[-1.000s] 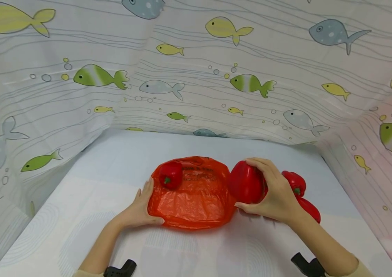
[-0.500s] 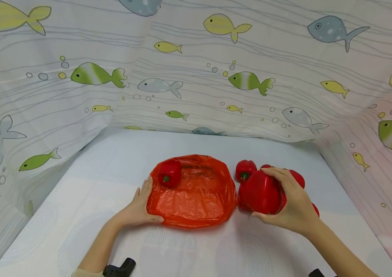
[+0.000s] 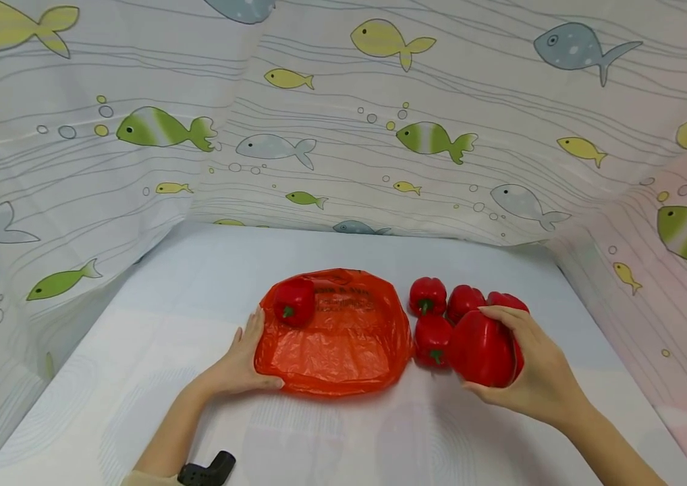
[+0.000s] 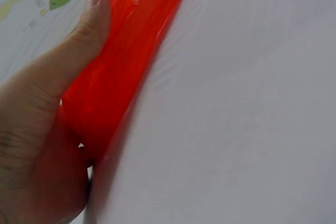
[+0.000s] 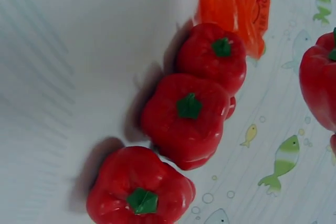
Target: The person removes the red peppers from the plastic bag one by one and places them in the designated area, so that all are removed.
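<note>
My right hand [image 3: 540, 378] grips a large red bell pepper [image 3: 482, 347] between thumb and fingers, in front of and above other red peppers. That held pepper shows partly at the right edge of the right wrist view, with a green stem. On the table lies an orange plastic bag [image 3: 343, 351] with dark print. One small red bell pepper [image 3: 293, 302] rests at the bag's left rear. Along the bag's left side lies my left hand [image 3: 237, 361], fingers extended and thumb [image 4: 79, 51] reaching along its front edge.
Right of the bag stand several red bell peppers, among them one at the back [image 3: 428, 295] and one at the front [image 3: 432, 341]. Some are partly hidden by the held pepper. Fish-printed sheeting [image 3: 319, 115] rises behind and at both sides of the white table [image 3: 319, 445].
My right hand has carried the bell pepper rightward and slightly toward me, away from the bag. More peppers now show behind it. The left hand keeps its place on the bag.
</note>
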